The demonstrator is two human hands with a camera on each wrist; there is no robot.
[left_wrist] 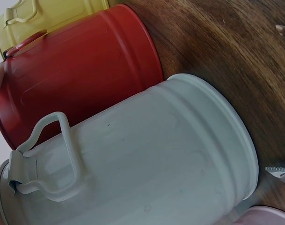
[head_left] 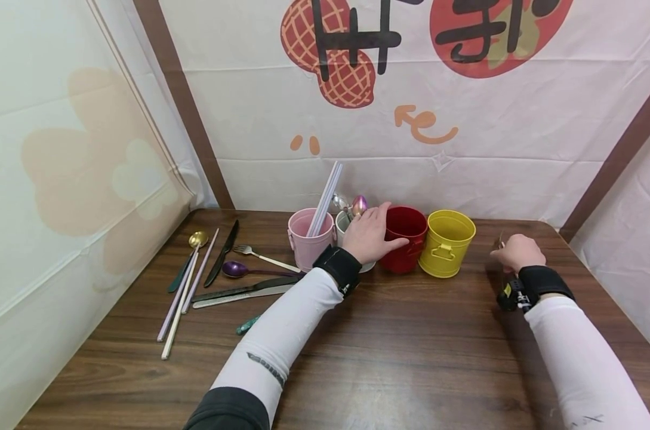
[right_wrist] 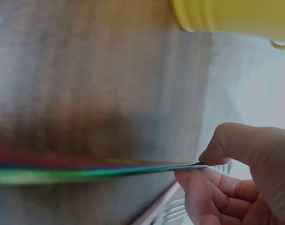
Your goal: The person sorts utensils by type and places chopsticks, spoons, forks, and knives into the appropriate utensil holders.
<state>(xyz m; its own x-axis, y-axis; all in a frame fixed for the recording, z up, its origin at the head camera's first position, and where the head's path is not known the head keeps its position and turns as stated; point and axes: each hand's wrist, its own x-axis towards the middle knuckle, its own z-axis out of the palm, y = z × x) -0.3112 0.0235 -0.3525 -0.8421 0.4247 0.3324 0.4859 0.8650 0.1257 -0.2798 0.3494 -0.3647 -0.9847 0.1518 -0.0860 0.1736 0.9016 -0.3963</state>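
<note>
My left hand (head_left: 369,237) reaches over the white bucket (left_wrist: 133,159), fingers extended, with its thumb over the rim of the red bucket (head_left: 410,254). Spoons (head_left: 359,205) stand in the white bucket, heads up, behind this hand. At the table's right side, my right hand (head_left: 519,253) pinches a slim fork with a shiny green-and-red handle (right_wrist: 86,174) between thumb and index finger. Tines show just past the fingertips in the right wrist view. Below the pinch, another fork's tines (right_wrist: 172,213) and a pink handle (right_wrist: 156,206) appear, partly hidden by the curled fingers.
The yellow bucket (head_left: 448,251) stands right of the red one. Pale chopsticks (head_left: 325,200) lean in the pink bucket (head_left: 310,251). On the left lie loose chopsticks (head_left: 174,298), a gold spoon (head_left: 198,239), a purple spoon (head_left: 235,269), a fork (head_left: 271,260) and several knives (head_left: 222,254).
</note>
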